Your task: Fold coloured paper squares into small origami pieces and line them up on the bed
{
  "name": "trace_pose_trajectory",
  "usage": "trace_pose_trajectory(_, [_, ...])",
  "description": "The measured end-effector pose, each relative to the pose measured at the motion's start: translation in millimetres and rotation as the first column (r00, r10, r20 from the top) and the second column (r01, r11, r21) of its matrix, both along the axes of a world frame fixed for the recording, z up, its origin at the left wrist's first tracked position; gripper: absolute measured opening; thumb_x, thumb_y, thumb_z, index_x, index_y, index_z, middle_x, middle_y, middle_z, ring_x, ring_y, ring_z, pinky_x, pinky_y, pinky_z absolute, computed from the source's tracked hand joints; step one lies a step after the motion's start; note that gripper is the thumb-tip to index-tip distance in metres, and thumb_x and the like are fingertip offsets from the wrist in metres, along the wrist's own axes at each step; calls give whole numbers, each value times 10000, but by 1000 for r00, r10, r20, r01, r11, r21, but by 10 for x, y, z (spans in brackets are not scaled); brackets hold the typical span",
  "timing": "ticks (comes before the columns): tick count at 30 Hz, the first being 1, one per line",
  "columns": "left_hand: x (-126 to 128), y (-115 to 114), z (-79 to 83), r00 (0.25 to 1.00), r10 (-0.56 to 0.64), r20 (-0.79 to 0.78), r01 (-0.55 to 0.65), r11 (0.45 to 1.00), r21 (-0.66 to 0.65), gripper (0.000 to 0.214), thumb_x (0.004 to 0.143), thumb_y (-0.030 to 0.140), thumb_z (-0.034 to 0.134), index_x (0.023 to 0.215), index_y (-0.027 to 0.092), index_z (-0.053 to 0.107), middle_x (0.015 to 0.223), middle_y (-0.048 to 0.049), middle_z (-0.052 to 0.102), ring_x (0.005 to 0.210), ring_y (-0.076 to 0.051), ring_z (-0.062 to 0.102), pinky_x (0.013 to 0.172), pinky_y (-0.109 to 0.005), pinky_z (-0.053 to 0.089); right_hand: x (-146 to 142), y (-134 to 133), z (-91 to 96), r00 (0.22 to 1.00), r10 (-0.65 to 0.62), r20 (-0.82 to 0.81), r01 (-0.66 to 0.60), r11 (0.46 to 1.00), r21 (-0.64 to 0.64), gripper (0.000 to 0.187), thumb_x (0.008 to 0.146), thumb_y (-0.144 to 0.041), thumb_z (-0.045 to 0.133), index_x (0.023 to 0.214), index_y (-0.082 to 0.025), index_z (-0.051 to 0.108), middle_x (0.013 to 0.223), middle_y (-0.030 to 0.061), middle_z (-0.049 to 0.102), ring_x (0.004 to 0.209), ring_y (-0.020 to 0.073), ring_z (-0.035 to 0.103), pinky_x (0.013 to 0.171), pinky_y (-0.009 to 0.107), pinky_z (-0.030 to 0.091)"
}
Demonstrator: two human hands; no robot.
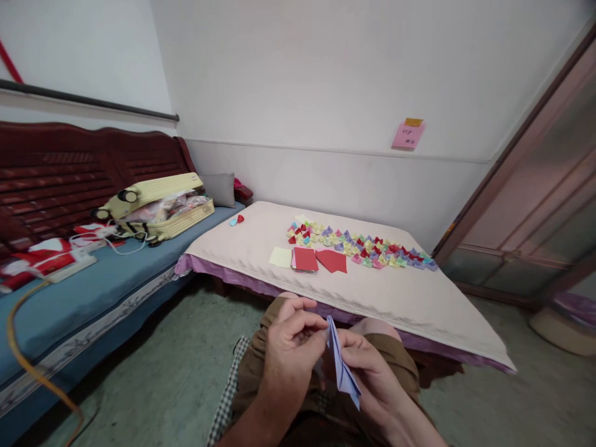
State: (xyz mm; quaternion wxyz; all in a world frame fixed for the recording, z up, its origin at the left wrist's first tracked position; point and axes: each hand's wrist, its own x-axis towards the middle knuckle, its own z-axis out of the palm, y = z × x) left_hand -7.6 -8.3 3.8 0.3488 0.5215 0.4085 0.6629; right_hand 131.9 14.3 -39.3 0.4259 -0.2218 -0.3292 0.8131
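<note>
In the head view, the folded lilac paper (341,367) is between the two hands, above the lap (261,388); the right hand (370,369) is clamped on its right side, thumb and fingers pinching it; the left hand (295,341) has fingertips at its upper left edge, though I cannot tell whether they grip; its long axis slants from lower right to upper left, narrow tip pointing forward, towards the bed (261,230).
</note>
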Motion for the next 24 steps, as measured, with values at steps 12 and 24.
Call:
trace_pose_trajectory(12, [13, 55, 40, 990, -24, 138, 46, 987, -155, 88, 618, 78, 646, 607, 160, 615, 939, -69, 614, 815, -180, 591, 658, -249, 443, 38, 42, 12, 999, 17, 43, -16, 1000, -24, 177, 536, -210, 826, 605, -112, 694, 502, 22, 635, 413, 98, 540, 431, 189, 415])
trace_pose_trajectory(24, [-58, 82, -1, 983, -171, 59, 180, 958, -222, 112, 664, 124, 620, 562, 147, 662, 839, -75, 648, 718, -165, 571, 629, -264, 420, 97, 61, 43, 992, 28, 126, -29, 1000, 2, 141, 522, -194, 781, 536, -120, 662, 444, -3, 568, 388, 94, 471, 409, 192, 337])
